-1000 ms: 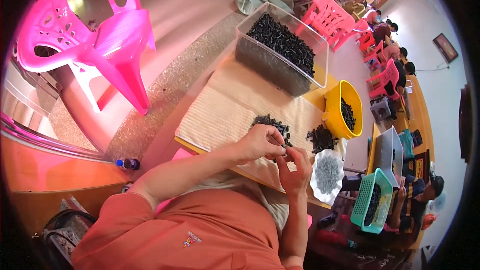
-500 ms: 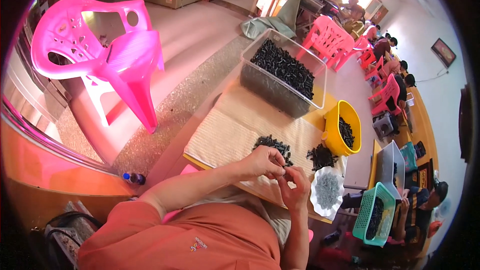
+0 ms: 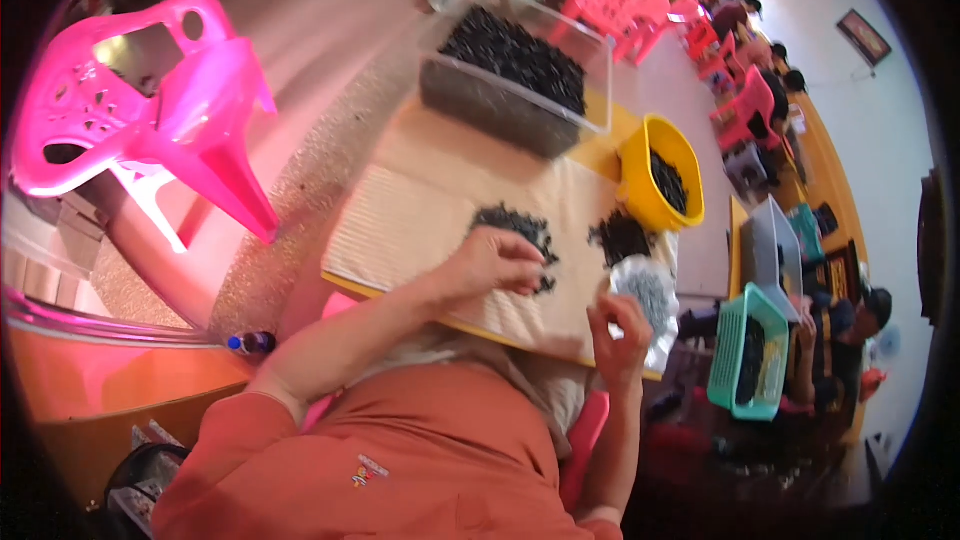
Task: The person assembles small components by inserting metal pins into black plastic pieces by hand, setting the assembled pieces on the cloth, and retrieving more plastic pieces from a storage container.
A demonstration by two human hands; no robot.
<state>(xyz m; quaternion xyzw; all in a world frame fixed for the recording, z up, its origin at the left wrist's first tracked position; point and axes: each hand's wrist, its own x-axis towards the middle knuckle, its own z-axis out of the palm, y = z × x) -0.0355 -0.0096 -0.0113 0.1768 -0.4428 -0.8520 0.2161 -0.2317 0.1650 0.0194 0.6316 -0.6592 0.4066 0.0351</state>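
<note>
My left hand (image 3: pixel 492 262) hangs over the cloth beside a loose pile of small black parts (image 3: pixel 510 220), its fingers bent and pinched. Whatever is between the fingertips is too small to make out. Further right, my right hand (image 3: pixel 620 332) is raised at the near edge of a white wavy-rimmed dish (image 3: pixel 663 345) holding small greyish clear pieces. Its thumb and fingertips are pressed together, and I cannot tell what they hold. The hands are apart. A second pile of black parts (image 3: pixel 622 238) lies between the dish and a yellow tub (image 3: pixel 632 180).
A clear plastic bin (image 3: pixel 500 122) full of black parts stands at the table's far end. The cream cloth (image 3: pixel 390 210) covers the tabletop. At left stands a pink chair (image 3: pixel 205 90); a bottle (image 3: pixel 252 343) is below it. On the right, a co-worker sits by a green basket (image 3: pixel 728 350).
My hands have drawn apart from where they met over the cloth. The right one is now beside the white dish, the left one near the black pile. The whole view has shifted.
</note>
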